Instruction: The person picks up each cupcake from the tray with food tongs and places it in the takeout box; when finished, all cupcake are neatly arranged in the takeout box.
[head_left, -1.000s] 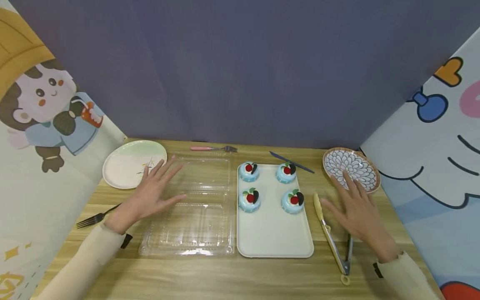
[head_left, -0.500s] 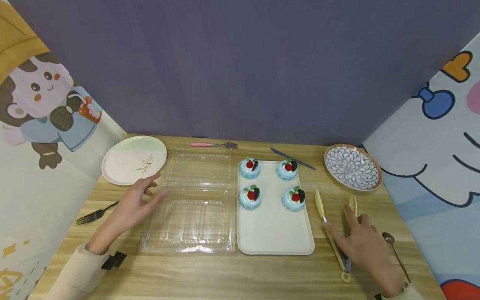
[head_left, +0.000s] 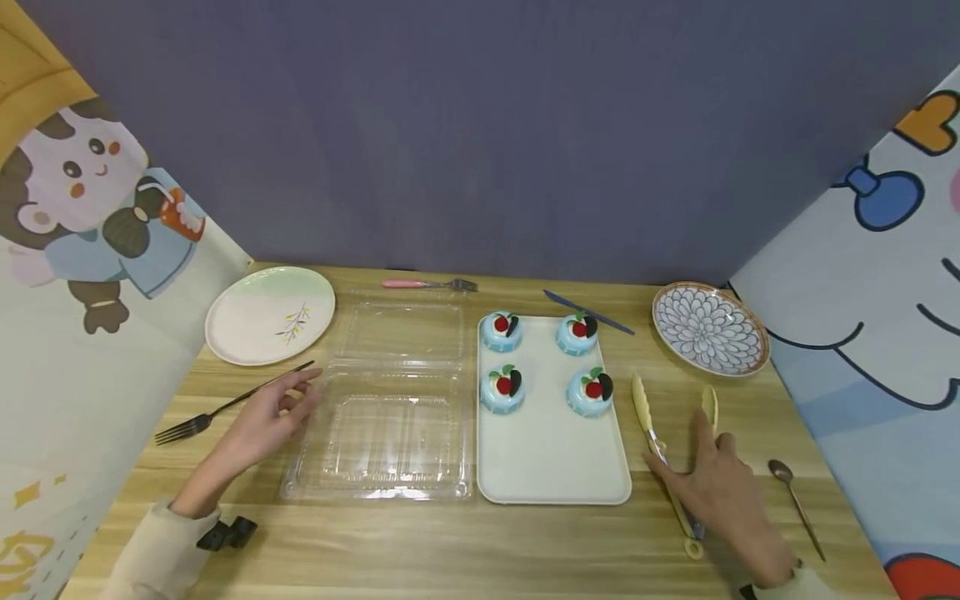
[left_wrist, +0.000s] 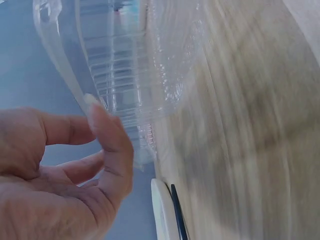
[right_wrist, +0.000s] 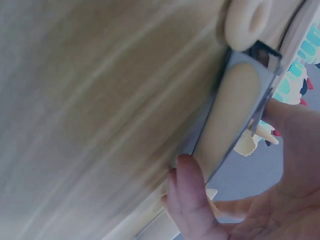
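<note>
Right hand (head_left: 723, 492) on the tongs (head_left: 641, 406), left hand (head_left: 266, 421) by the clear container (head_left: 390, 437)

Lower right of the frame, we see thumb and fingers bent round the tongs: smooth metal, scalloped cream tips, a ring at the hinge end. Left of centre lies the container, thin, glossy, ribbed plastic. Beside it the left hand is loosely curled around nothing; whether a fingertip touches the rim, we cannot tell. Right of centre, we count four round blue cakes (head_left: 502, 396) on a matte, round-cornered tray (head_left: 551, 462). Upper right, we note a petal-patterned dish (head_left: 708, 329).
</note>
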